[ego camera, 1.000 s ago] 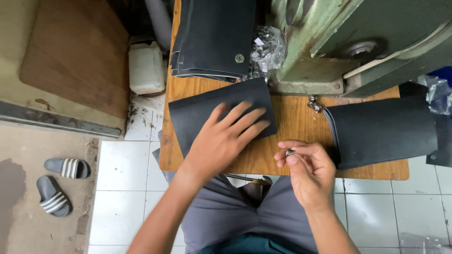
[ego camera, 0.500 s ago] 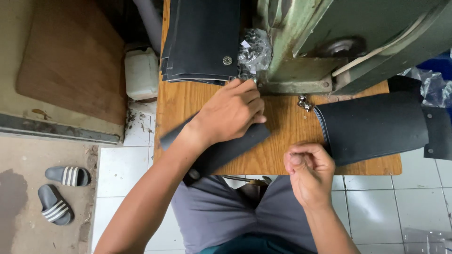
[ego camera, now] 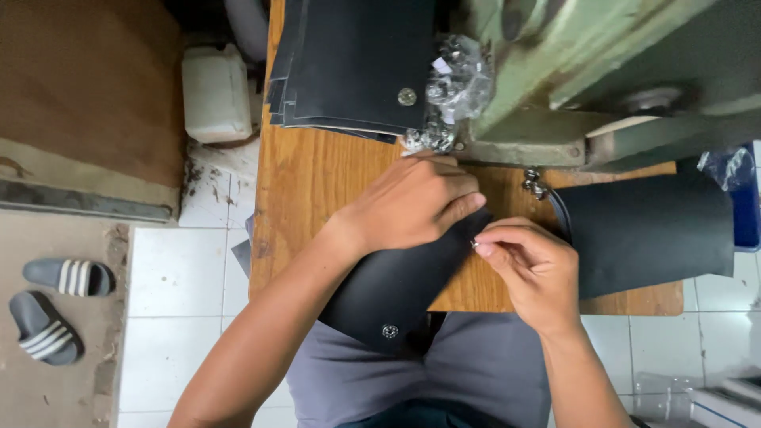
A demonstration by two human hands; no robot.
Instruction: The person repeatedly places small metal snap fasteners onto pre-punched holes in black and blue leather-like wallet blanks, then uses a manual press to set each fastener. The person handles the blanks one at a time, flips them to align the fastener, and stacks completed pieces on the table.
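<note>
While left hand (ego camera: pixel 412 208) presses flat black leather panel with metal snap (ego camera: pixel 396 289) onto wooden bench (ego camera: pixel 317 178), fingers spread, right hand (ego camera: pixel 527 265) pinches small metal fastener (ego camera: pixel 475 245) at panel's edge; panel looks light, floppy, best gripped near edge.

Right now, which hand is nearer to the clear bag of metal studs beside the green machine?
Left. The left hand lies just below the bag of studs, almost touching it. The right hand is lower, near the table's front edge.

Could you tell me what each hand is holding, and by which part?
Left hand presses the black sheet near its upper edge; right hand pinches a tiny metal piece at its fingertips.
</note>
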